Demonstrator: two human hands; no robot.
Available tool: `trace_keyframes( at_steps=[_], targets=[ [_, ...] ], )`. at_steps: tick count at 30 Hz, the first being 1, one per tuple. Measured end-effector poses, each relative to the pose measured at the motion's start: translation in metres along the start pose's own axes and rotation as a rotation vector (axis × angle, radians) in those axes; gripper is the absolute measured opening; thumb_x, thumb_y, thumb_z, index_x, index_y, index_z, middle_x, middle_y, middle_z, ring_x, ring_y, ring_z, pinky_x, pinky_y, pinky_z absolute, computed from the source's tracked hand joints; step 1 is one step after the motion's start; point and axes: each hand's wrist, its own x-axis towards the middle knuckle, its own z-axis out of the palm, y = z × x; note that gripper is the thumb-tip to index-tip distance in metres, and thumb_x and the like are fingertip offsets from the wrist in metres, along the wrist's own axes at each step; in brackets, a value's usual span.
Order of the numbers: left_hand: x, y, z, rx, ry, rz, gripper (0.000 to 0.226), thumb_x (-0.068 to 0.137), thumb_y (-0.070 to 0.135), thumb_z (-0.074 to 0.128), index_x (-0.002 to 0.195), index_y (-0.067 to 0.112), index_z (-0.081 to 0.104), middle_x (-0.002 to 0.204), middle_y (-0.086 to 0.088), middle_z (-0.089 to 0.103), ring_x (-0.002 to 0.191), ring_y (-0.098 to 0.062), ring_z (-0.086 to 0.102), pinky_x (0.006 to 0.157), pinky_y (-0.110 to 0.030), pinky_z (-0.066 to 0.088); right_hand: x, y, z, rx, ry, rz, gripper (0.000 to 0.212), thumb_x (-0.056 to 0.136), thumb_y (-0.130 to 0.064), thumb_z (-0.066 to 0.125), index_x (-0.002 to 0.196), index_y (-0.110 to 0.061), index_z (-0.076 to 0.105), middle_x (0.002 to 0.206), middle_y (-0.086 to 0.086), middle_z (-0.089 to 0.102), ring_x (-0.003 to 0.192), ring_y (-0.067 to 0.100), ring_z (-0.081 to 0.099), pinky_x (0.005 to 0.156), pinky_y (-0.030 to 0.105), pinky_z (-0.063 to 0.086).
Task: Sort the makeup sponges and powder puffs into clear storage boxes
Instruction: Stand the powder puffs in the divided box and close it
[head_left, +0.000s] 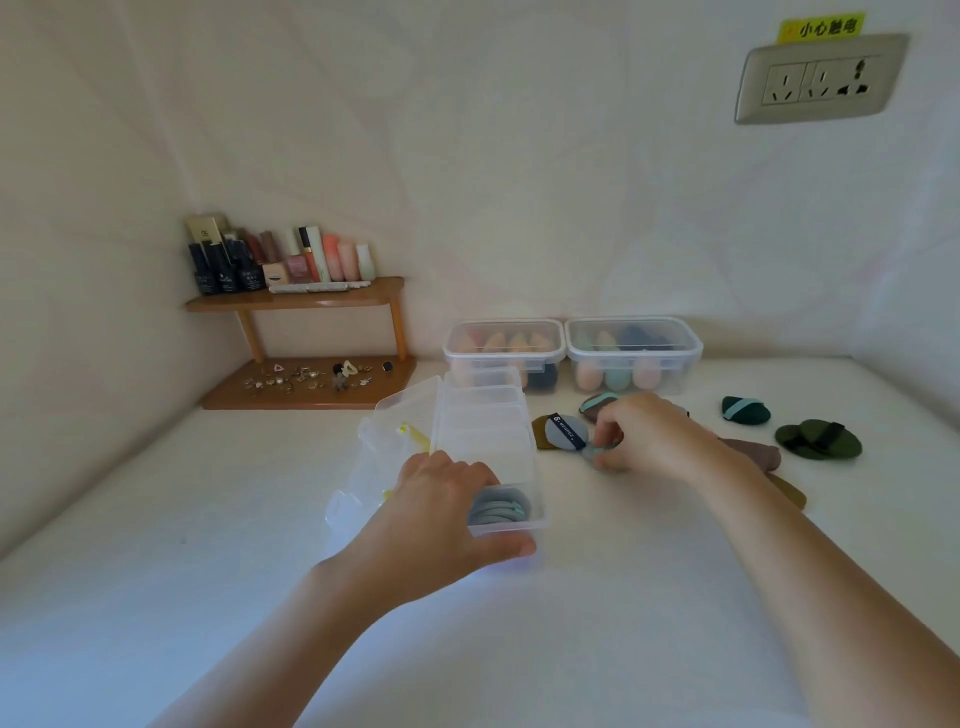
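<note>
At the centre of the frame, a divided clear box lies lengthwise on the white table, its lid thrown open to the left. The left hand holds the box's near end, with its fingers curled over the left wall and its thumb pressed along the front wall. Just right of those fingers, stacked blue-grey puffs sit in the nearest compartment.

Right of the box, the right hand is down at the table with fingers bent. Thumb and fingertips pinch a small blue-grey puff, which pokes out at their lower left and is mostly hidden. Whether it touches the grey puff with a dark ribbon beside it cannot be told. That grey puff overlaps an olive-brown puff.

Brown puffs lie under the right forearm. A dark green puff and an olive green puff lie further right. Against the wall stand a left lidded box and a right lidded box, both holding egg-shaped sponges. A wooden shelf of bottles is at middle left, and a wall socket is at upper right.
</note>
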Motion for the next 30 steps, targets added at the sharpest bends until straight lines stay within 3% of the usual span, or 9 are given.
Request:
trace_keyframes(
  at_steps=[4, 7, 10, 12, 14, 19, 21, 24, 30],
  targets=[
    [-0.004, -0.001, 0.004, -0.069, 0.037, -0.059, 0.062, 0.063, 0.074, 0.061, 0.111, 0.039, 0.042, 0.111, 0.013, 0.047, 0.104, -0.005, 0.035, 0.084, -0.023, 0.043, 0.001, -0.003, -0.003, 0.016, 0.106, 0.015, 0.018, 0.084, -0.023, 0.061, 0.083, -0.008, 0.071, 0.09, 0.009, 0.071, 0.079, 0.025, 0.063, 0.062, 0.027, 0.042],
    [-0.005, -0.001, 0.004, -0.075, 0.055, -0.041, 0.061, 0.063, 0.073, 0.061, 0.109, 0.037, 0.043, 0.109, 0.014, 0.048, 0.103, -0.005, 0.036, 0.081, -0.02, 0.041, -0.003, -0.007, -0.01, 0.051, 0.238, 0.073, 0.022, 0.089, -0.021, 0.053, 0.076, -0.006, 0.062, 0.071, 0.009, 0.063, 0.058, 0.02, 0.049, 0.049, 0.023, 0.032],
    [-0.006, -0.002, 0.005, -0.076, 0.067, -0.018, 0.059, 0.064, 0.072, 0.061, 0.109, 0.038, 0.044, 0.108, 0.016, 0.048, 0.103, -0.005, 0.036, 0.079, -0.018, 0.037, -0.001, -0.006, -0.016, 0.469, 0.327, 0.064, 0.028, 0.09, -0.023, 0.05, 0.077, 0.002, 0.052, 0.067, 0.01, 0.047, 0.054, 0.033, 0.044, 0.053, 0.026, 0.029],
    [-0.006, -0.002, 0.007, -0.071, 0.085, 0.016, 0.058, 0.065, 0.072, 0.061, 0.109, 0.038, 0.046, 0.11, 0.018, 0.047, 0.105, -0.005, 0.036, 0.081, -0.017, 0.033, -0.007, -0.014, -0.022, 0.706, 0.266, -0.029, 0.018, 0.09, -0.018, 0.055, 0.081, -0.004, 0.061, 0.064, 0.005, 0.05, 0.057, 0.024, 0.048, 0.053, 0.025, 0.033],
    [-0.005, -0.004, 0.008, -0.08, 0.104, 0.048, 0.057, 0.064, 0.072, 0.061, 0.108, 0.038, 0.047, 0.11, 0.018, 0.045, 0.105, -0.005, 0.037, 0.083, -0.017, 0.032, -0.013, -0.026, -0.021, 0.813, 0.176, -0.179, 0.008, 0.09, -0.014, 0.061, 0.085, -0.016, 0.068, 0.059, -0.006, 0.057, 0.054, 0.006, 0.051, 0.051, 0.015, 0.04],
    [-0.005, -0.005, 0.01, -0.065, 0.14, 0.072, 0.056, 0.065, 0.071, 0.063, 0.105, 0.034, 0.049, 0.104, 0.018, 0.049, 0.099, -0.004, 0.037, 0.081, -0.013, 0.029, -0.016, -0.049, 0.005, 0.634, 0.169, -0.441, 0.009, 0.086, -0.016, 0.069, 0.089, -0.025, 0.067, 0.075, -0.014, 0.065, 0.067, 0.006, 0.059, 0.066, 0.02, 0.048],
    [-0.005, -0.005, 0.01, -0.079, 0.145, 0.068, 0.056, 0.065, 0.069, 0.064, 0.105, 0.034, 0.048, 0.105, 0.019, 0.048, 0.097, -0.001, 0.034, 0.08, -0.011, 0.031, -0.02, -0.053, 0.009, 0.531, 0.21, -0.488, 0.007, 0.086, -0.018, 0.068, 0.092, -0.021, 0.069, 0.066, -0.022, 0.061, 0.062, 0.002, 0.056, 0.059, 0.01, 0.041],
    [-0.006, -0.006, 0.01, -0.082, 0.137, 0.065, 0.056, 0.064, 0.07, 0.064, 0.104, 0.035, 0.048, 0.105, 0.021, 0.047, 0.097, 0.0, 0.034, 0.079, -0.007, 0.031, -0.022, -0.054, 0.007, 0.497, 0.198, -0.518, 0.006, 0.088, -0.018, 0.067, 0.093, -0.021, 0.069, 0.061, -0.036, 0.056, 0.055, 0.0, 0.05, 0.053, 0.009, 0.037],
    [-0.005, -0.005, 0.009, -0.085, 0.129, 0.048, 0.053, 0.062, 0.07, 0.065, 0.099, 0.035, 0.048, 0.103, 0.02, 0.049, 0.097, -0.002, 0.037, 0.075, -0.01, 0.034, -0.018, -0.05, 0.006, 0.652, 0.094, -0.496, 0.008, 0.089, -0.016, 0.064, 0.091, -0.024, 0.067, 0.08, -0.01, 0.067, 0.066, 0.01, 0.056, 0.064, 0.021, 0.042]
  ],
)
